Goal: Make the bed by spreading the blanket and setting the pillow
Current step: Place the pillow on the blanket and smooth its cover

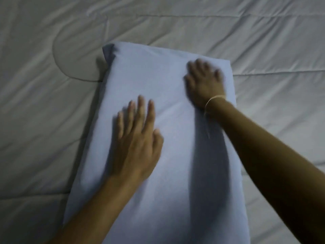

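1. In the middle of the frame lies the pillow [163, 131], pale blue, long and flat, resting on the blanket [263, 41] and running from the upper centre down past the bottom edge. The blanket, grey-white and quilted, looks spread out on every side of it, with only soft creases.

2. The left hand [136, 143] lies flat on the pillow's left half, fingers straight and a little apart, palm down. It grips nothing; it is only pressing.

3. The right hand [204, 83] sits near the pillow's upper right corner, also spread open and palm down, holding nothing. It is blurred, so I judge it is mid-stroke. A thin bracelet [213, 99] circles that wrist.

4. The step looks to be smoothing and settling the pillow. To do it well, I would sweep from the centre out toward the edges, so trapped air and folds leave at the sides.

5. A faint crease runs across the cover between the two hands; a flat palm drawn along it should clear it.

6. The upper left corner looks bunched and darker, so it may want a tug to square it.

7. The pillow sits tilted in the frame. Whether it is square to the bed I cannot tell, as no bed edge shows.

8. Press lightly: hard pushes would likely drag the blanket beneath and wrinkle it.
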`<state>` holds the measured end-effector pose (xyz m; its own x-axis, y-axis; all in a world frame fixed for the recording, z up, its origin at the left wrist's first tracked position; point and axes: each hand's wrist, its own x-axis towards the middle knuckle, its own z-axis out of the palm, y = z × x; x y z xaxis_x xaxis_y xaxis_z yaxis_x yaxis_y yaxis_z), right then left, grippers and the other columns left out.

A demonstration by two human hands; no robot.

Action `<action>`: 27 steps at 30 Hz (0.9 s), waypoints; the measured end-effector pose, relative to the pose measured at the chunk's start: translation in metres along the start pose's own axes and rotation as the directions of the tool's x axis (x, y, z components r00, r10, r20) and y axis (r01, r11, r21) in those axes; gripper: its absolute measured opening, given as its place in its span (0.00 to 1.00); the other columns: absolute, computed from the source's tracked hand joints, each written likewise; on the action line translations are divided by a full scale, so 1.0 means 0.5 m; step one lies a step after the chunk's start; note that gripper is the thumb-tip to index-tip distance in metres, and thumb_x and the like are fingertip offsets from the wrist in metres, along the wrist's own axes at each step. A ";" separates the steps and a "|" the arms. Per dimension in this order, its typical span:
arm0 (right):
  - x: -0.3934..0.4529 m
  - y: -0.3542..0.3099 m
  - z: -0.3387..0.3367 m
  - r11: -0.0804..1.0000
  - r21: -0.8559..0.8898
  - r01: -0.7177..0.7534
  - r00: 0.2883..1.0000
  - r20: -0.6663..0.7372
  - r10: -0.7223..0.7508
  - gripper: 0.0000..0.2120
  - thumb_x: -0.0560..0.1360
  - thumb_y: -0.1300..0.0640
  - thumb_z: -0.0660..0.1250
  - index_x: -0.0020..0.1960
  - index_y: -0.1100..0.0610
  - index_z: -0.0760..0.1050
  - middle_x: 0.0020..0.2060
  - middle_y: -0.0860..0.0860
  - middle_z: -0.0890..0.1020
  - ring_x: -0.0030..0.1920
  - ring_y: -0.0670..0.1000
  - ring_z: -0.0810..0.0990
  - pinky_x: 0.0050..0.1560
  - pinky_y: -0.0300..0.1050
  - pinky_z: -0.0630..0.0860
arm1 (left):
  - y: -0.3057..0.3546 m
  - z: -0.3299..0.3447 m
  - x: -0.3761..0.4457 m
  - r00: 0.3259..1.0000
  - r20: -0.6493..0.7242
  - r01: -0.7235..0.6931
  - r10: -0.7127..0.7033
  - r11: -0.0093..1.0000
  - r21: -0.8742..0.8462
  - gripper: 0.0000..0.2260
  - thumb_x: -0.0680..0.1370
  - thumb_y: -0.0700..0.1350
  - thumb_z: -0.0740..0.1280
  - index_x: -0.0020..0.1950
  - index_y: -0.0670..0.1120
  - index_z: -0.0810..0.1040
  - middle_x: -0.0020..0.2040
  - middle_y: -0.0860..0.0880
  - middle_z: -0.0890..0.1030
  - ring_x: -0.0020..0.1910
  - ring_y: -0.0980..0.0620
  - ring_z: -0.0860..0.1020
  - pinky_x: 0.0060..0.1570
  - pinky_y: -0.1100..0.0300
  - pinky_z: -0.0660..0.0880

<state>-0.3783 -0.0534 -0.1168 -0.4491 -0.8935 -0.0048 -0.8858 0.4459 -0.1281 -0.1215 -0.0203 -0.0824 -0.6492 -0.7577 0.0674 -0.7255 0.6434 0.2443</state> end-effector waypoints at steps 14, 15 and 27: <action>0.034 0.005 0.002 0.954 0.088 -0.287 0.956 -0.042 0.292 0.29 0.80 0.43 0.46 0.77 0.56 0.51 0.77 0.56 0.53 0.77 0.57 0.48 0.75 0.60 0.43 | -0.092 0.057 0.293 0.996 0.088 -0.039 0.023 0.980 0.194 0.25 0.81 0.51 0.44 0.78 0.46 0.48 0.79 0.44 0.48 0.77 0.45 0.46 0.74 0.44 0.40; 0.023 -0.008 -0.006 0.962 0.088 -0.260 0.963 -0.044 0.264 0.30 0.81 0.43 0.46 0.78 0.56 0.49 0.78 0.56 0.52 0.77 0.58 0.47 0.76 0.60 0.43 | -0.091 0.054 0.284 0.997 0.076 -0.045 0.031 0.981 0.190 0.25 0.81 0.51 0.44 0.78 0.46 0.48 0.79 0.43 0.49 0.77 0.44 0.46 0.74 0.44 0.41; -0.501 -0.112 0.013 0.969 0.070 -0.238 0.969 0.084 0.232 0.32 0.79 0.37 0.44 0.78 0.49 0.46 0.78 0.54 0.49 0.78 0.56 0.46 0.76 0.57 0.45 | -0.012 0.036 -0.222 0.933 0.203 -0.315 0.297 0.947 0.066 0.28 0.81 0.60 0.49 0.77 0.47 0.55 0.78 0.42 0.54 0.76 0.41 0.53 0.74 0.44 0.53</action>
<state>-0.2153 0.1451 -0.1148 -0.6312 -0.7667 -0.1175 -0.7429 0.6411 -0.1927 -0.0494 0.0619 -0.1088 -0.8674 -0.4938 -0.0613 -0.4972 0.8552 0.1460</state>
